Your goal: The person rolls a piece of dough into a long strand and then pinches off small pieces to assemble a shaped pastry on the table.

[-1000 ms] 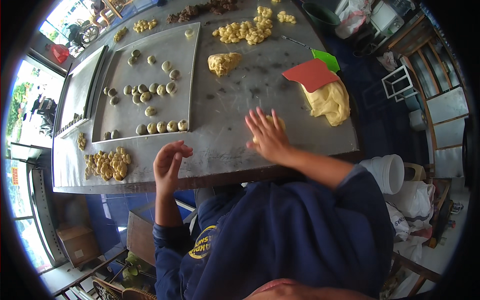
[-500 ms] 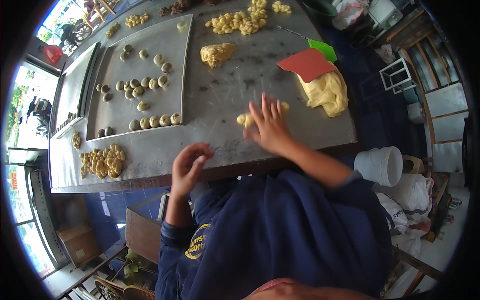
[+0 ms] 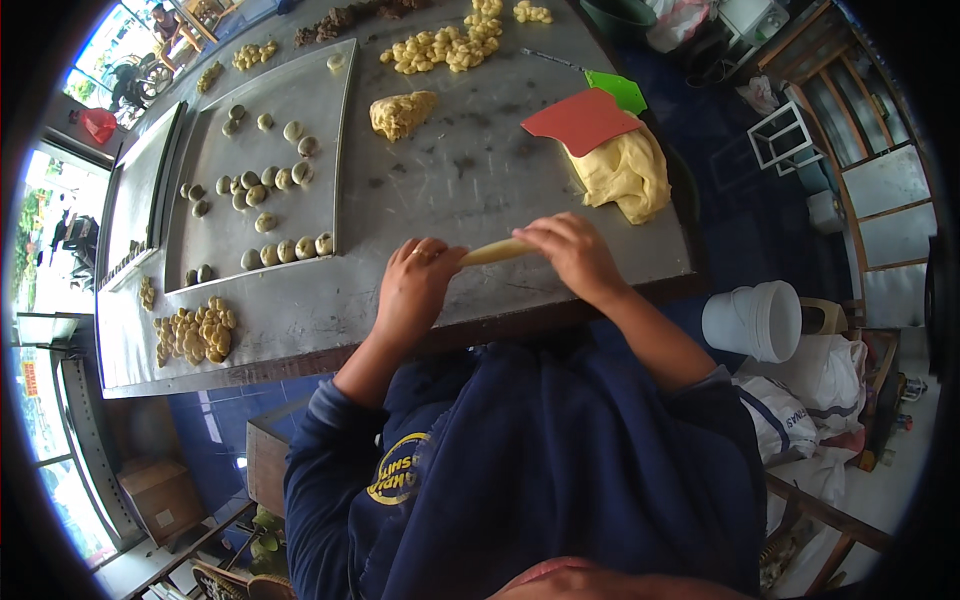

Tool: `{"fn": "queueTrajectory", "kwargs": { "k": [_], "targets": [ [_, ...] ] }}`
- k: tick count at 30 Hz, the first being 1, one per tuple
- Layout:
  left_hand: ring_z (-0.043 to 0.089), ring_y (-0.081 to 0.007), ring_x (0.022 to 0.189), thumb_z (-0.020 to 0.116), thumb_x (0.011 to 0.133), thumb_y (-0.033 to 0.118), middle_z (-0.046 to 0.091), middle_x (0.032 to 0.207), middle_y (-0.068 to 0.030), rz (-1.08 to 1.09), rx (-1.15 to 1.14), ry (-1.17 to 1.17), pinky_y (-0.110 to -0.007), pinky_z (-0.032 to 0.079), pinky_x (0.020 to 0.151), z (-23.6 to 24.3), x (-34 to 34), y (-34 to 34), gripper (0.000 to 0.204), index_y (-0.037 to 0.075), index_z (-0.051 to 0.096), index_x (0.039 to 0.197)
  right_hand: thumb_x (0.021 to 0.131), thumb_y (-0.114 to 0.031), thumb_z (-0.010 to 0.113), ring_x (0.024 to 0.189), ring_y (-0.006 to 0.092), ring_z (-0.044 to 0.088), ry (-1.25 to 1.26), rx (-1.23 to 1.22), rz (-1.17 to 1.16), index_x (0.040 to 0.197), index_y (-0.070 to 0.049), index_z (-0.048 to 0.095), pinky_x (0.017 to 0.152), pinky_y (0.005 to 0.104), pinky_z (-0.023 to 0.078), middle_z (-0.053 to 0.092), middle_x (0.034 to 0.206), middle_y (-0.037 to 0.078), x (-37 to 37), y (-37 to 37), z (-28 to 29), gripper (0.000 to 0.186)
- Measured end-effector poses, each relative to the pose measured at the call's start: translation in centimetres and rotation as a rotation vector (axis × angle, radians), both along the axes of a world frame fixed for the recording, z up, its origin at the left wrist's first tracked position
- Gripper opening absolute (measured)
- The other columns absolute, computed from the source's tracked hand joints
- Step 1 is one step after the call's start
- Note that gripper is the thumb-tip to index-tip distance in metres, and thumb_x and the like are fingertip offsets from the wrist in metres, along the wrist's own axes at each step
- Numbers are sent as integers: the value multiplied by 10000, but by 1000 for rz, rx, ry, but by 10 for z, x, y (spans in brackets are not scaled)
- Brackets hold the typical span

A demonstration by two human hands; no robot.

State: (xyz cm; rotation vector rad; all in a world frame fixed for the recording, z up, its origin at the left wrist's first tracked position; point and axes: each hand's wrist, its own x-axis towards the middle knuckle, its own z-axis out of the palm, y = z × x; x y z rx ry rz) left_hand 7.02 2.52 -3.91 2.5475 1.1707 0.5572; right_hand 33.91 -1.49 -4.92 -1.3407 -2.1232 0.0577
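Note:
Between my two hands stretches a smooth, pale yellow dough rope [image 3: 497, 252], close over the near part of the metal worktable [image 3: 420, 200]. My left hand [image 3: 418, 278] is closed around its left end, and a ring shows on one finger. At the other end, my right hand [image 3: 577, 252] grips the rope with its fingers. Beyond my right hand lies a large mass of yellow dough [image 3: 625, 180], partly hidden by a red flat sheet [image 3: 580, 122]. A smaller dough lump [image 3: 403, 113] rests farther back on the table.
A metal tray [image 3: 300, 225] at left holds several round dark-topped balls. Small dough pieces [image 3: 195, 333] cluster at the near left, more [image 3: 445, 48] at the back. A green scraper [image 3: 618, 92] lies by the red sheet. A white bucket [image 3: 750, 320] stands right of the table.
My right hand was flat on a short, lumpy dough piece; now it grips one end of a longer, smoother rope. My left hand, empty before, has moved forward and taken the other end.

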Motion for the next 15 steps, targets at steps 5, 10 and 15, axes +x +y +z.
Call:
{"fn": "queueTrajectory", "kwargs": {
  "k": [5, 10, 15],
  "targets": [
    [300, -418, 1430, 626, 917, 349, 401, 1500, -194, 107, 121, 415, -607, 265, 1128, -14, -10, -44, 551, 61, 535, 1378, 962, -133, 492, 1495, 425, 172, -323, -311, 1, 1450, 77, 384, 1207, 573, 121, 260, 1574, 277, -42, -41, -7, 542],
    [67, -456, 1504, 346, 953, 678, 133, 1603, -300, 115, 41, 225, -651, 77, 1170, -53, 25, 0, 862, 72, 253, 1559, 1001, -360, 474, 1477, 503, 128, -220, -208, 10, 1542, 47, 175, 1192, 604, 111, 152, 1573, 351, -60, 0, -63, 740],
    [86, -422, 1510, 412, 970, 601, 200, 1602, -256, 304, 389, 284, -590, 95, 1199, -52, 16, 142, 771, 113, 281, 1553, 949, -618, 471, 1484, 488, 107, -218, 21, -263, 1507, -12, 347, 1190, 598, 117, 175, 1581, 324, -30, 153, -68, 833]
  ]
}}
